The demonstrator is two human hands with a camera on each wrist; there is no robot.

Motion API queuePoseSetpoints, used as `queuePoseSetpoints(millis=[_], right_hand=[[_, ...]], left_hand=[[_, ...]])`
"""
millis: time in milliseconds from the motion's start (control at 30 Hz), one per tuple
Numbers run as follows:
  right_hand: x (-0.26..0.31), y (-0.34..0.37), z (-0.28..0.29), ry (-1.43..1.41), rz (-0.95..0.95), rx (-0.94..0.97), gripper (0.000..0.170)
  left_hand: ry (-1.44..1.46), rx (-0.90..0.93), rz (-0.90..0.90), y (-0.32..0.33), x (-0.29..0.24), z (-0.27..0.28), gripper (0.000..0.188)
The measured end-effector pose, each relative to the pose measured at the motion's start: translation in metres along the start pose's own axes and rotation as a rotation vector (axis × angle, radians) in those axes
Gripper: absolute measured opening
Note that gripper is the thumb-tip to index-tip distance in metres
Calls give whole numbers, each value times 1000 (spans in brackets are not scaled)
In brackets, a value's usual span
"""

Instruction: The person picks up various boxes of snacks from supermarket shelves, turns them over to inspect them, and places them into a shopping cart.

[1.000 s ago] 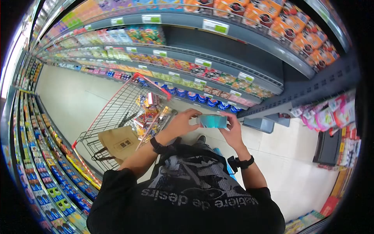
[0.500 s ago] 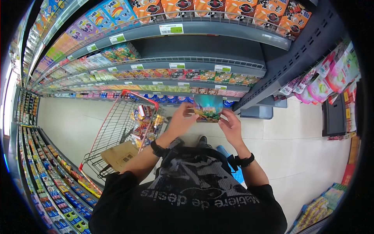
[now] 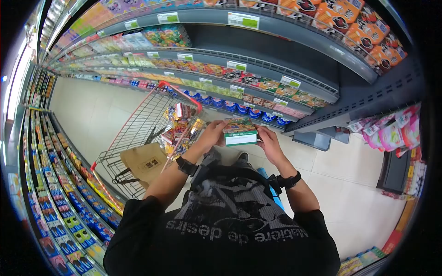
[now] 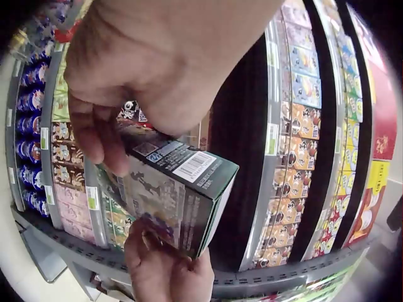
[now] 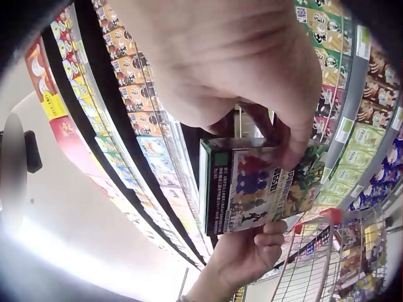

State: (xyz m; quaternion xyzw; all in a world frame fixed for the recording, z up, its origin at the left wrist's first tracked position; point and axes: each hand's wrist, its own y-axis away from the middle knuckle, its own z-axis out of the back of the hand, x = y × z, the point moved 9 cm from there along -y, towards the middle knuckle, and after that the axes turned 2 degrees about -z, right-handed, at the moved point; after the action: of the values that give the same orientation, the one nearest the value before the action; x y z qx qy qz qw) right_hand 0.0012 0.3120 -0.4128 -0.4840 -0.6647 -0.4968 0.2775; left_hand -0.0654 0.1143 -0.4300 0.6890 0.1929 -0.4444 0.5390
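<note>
A small printed carton [image 3: 241,139] is held up in front of the person's waist, between both hands. Its green and white narrow side faces up toward the head view, and a colourful picture panel shows behind that. The left hand [image 3: 214,134] grips one end of the carton, the right hand [image 3: 270,142] the other. A barcode marks one side of the carton [image 4: 195,170] in the left wrist view. Pictured figures cover a broad face of the carton [image 5: 255,185] in the right wrist view, with fingers at its upper and lower edges.
A wire shopping cart [image 3: 131,117] stands at the left, holding snack packs [image 3: 177,131] and a tan bag [image 3: 142,162]. Ahead rise grey shelves [image 3: 216,57] of boxed snacks. Pink and white packs [image 3: 391,131] hang at the right. Another stocked shelf [image 3: 64,207] runs along the left.
Both hands have turned the carton over: first a teal side showed, then a colourful face, now the green and white side. The head view swung right, then back left.
</note>
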Motion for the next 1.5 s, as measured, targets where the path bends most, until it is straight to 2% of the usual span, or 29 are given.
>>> queuePoseSetpoints(millis=[167,367,400,467,500,567,633,700,733,833,867,933,967,1000,1033,1067,1133,1233,1267,1300,1333,1367,1400,1433,1500], right_hand=[[-4,-21,-21,23,-56,83,42],[-14,-46,-50,85,-143,91,39],[-7,-51,-58,202,-42,93,39],[5,-55,-83,431,164,101,40],[6,-58,-95,494,193,116,43],[13,-60,-123,620,252,139,49],[12,-62,-151,531,235,209,51],[10,-68,-176,433,213,286,51],[7,-72,-186,368,135,317,54],[-10,-102,-201,189,78,364,61],[-16,-111,-204,266,88,318,61],[-24,-127,-213,425,110,229,62],[-35,-135,-218,411,19,225,60],[-46,-143,-223,397,-71,220,59],[-58,-152,-225,383,-157,214,58],[-73,-158,-236,220,-236,283,56],[-82,-166,-241,282,-307,241,56],[-84,-172,-262,423,-382,245,57],[-91,-177,-267,468,-382,255,57],[-96,-181,-270,513,-381,263,58],[-100,-186,-273,496,-392,299,61],[-91,-202,-267,597,-245,273,62],[-79,-219,-257,696,-97,243,63],[-61,-231,-249,795,49,210,65],[7,-246,-242,632,202,50,67]], left_hand=[[50,-83,-5,3,5,27,56],[-26,19,42,13,8,45,59],[-9,93,-19,5,19,45,65],[21,93,-39,12,13,48,70],[36,94,-50,14,10,50,72],[126,110,-128,12,5,60,77],[208,81,-177,9,3,76,75],[251,36,-164,-6,27,102,73],[273,15,-156,-5,24,113,72],[577,118,-196,7,7,133,63],[650,168,-133,4,18,142,52],[831,264,-98,1,27,158,48],[921,317,-82,2,25,162,46],[988,246,-30,3,31,170,45],[949,232,-58,-1,29,179,46],[909,214,-86,-5,27,189,48],[824,169,-193,-15,24,214,53],[488,-148,-145,-24,43,254,58],[290,-246,-258,-35,50,270,68],[285,-238,-257,-45,69,277,65],[279,-229,-258,-46,64,285,63],[273,-219,-261,-48,62,294,61],[210,-312,-250,-50,67,311,61],[205,-328,-226,-57,78,322,65],[200,-362,-171,-77,115,345,74]])
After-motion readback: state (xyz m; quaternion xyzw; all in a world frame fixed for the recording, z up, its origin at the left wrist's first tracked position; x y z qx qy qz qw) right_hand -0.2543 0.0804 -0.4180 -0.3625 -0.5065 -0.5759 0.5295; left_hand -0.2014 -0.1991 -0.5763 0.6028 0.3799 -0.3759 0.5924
